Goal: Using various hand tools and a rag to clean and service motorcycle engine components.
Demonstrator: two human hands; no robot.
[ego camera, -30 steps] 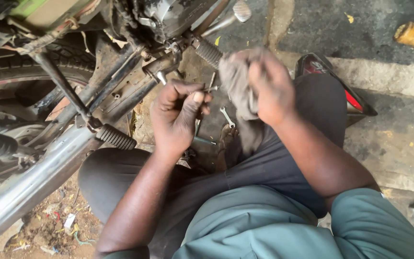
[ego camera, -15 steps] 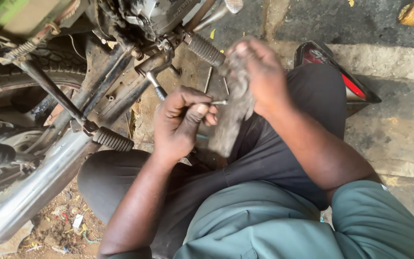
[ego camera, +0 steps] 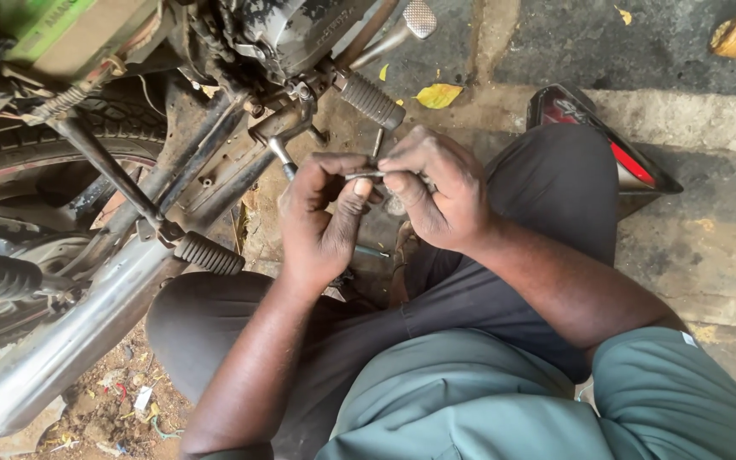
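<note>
Thin metal rod (ego camera: 366,175) held level between both hands, just below the motorcycle's footpeg (ego camera: 370,100) and beside the engine underside. Right hand (ego camera: 434,189) pinches the rod's right end between thumb and fingers; left hand (ego camera: 324,213) curls around the left end, thumb pressed up against it. Both hands closed on the rod, knuckles nearly touching.

Change from a second ago: the grey rag that the right hand gripped is gone from it; where the rag now lies cannot be told. At half a second ago the rag still hung from that hand against the rod. The hands have also risen slightly toward the footpeg. Reading: wiping looks finished, and the bare part is now being handled or inspected directly.

Around: a second footpeg (ego camera: 209,253) lower left, exhaust pipe (ego camera: 61,349) running to the bottom left, rear tyre (ego camera: 27,153) behind. Person squats, dark trousers, green shirt. Yellow leaf (ego camera: 438,94) on the concrete; red and black plastic piece (ego camera: 632,166) by the right knee.
</note>
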